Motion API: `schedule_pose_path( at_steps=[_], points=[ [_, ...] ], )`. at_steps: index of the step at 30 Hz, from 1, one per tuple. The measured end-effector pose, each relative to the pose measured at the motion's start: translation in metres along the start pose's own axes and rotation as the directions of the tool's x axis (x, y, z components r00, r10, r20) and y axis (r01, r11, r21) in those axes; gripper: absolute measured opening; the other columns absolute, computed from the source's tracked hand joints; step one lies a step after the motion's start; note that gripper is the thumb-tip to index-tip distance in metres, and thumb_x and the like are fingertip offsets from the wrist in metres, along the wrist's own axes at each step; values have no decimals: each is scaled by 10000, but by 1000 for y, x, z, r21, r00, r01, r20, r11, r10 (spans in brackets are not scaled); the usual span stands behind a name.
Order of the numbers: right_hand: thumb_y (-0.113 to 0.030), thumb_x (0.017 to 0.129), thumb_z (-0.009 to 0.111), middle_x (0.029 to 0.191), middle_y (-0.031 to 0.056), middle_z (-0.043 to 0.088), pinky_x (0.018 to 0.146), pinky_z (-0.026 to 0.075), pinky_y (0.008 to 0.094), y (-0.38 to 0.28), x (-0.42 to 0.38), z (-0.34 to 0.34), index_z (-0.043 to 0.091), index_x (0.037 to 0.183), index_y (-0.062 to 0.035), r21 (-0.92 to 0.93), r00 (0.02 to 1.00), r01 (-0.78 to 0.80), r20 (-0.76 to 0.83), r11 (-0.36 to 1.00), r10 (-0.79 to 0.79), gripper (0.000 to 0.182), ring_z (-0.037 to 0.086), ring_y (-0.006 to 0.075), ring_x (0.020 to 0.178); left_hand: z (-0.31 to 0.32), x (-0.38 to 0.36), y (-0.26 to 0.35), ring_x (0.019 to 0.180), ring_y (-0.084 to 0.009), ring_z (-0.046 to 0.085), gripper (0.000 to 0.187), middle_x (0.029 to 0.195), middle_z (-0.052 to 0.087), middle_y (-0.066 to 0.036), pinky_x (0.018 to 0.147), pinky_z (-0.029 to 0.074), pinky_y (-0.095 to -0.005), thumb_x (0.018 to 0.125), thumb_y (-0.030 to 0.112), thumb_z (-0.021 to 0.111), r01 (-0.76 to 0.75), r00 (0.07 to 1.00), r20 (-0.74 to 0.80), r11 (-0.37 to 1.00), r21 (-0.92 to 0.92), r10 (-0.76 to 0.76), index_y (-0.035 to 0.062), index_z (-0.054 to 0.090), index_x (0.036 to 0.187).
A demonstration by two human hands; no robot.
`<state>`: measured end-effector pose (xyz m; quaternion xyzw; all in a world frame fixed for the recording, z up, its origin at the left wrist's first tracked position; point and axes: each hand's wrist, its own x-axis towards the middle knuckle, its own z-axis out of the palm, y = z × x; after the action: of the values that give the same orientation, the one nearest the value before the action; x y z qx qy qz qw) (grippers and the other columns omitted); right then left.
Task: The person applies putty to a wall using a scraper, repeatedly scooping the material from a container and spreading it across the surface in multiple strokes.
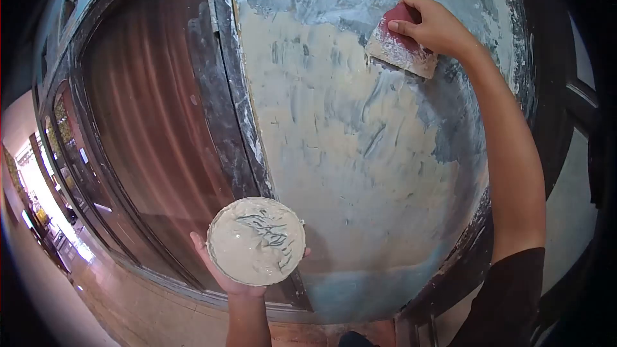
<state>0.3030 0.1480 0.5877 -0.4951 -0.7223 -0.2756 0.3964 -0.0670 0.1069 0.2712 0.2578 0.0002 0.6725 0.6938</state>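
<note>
My right hand (pixel 429 24) grips a red putty scraper (pixel 402 42) whose wide blade is smeared with pale putty. The blade's lower edge lies against the wall panel (pixel 334 109), or very close to it. Cream putty coats much of this blue-grey panel in uneven streaks, with bare patches at the top and right. Low at the left, my left hand (pixel 241 288) supports a round container of cream putty (pixel 257 241) from beneath, its fingers partly hidden behind it. Scrape marks run across the putty's surface.
Left of the panel stands a dark door frame (pixel 225 83), spotted with putty, beside glass with a reddish-brown curtain (pixel 148 90) behind it. Dark framing (pixel 575 96) borders the right side. Tiled floor (pixel 160 311) runs below, and bright daylight enters at far left.
</note>
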Motion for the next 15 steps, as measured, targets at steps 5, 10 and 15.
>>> schedule_pose_path(
  at_steps=[5, 10, 15],
  points=[
    [-365, 896, 744, 933, 168, 705, 744, 517, 396, 8, 1, 5, 670, 1044, 2, -61, 996, 41, -72, 997, -45, 403, 669, 294, 829, 3, 6, -9, 1256, -514, 502, 941, 1483, 474, -219, 924, 401, -776, 902, 827, 334, 21, 1000, -20, 1000, -3, -21, 90, 467, 1473],
    [-350, 884, 756, 950, 170, 708, 759, 520, 405, 10, 4, -1, 664, 1064, 0, 93, 999, -30, -11, 995, 31, 405, 664, 312, 829, -3, 2, -12, 1265, -532, 488, 950, 1497, 459, -224, 910, 387, -807, 894, 835, 339, 31, 999, -24, 1000, 0, -31, 98, 459, 1482],
    [-295, 914, 749, 853, 112, 658, 726, 486, 369, 2, -6, 9, 620, 996, -1, -10, 998, 28, -52, 1000, -29, 331, 595, 221, 770, -7, 5, -10, 1274, -551, 473, 960, 1511, 444, -230, 895, 373, -838, 886, 843, 343, 39, 999, -35, 999, -16, -40, 106, 450, 1492]
  ],
)
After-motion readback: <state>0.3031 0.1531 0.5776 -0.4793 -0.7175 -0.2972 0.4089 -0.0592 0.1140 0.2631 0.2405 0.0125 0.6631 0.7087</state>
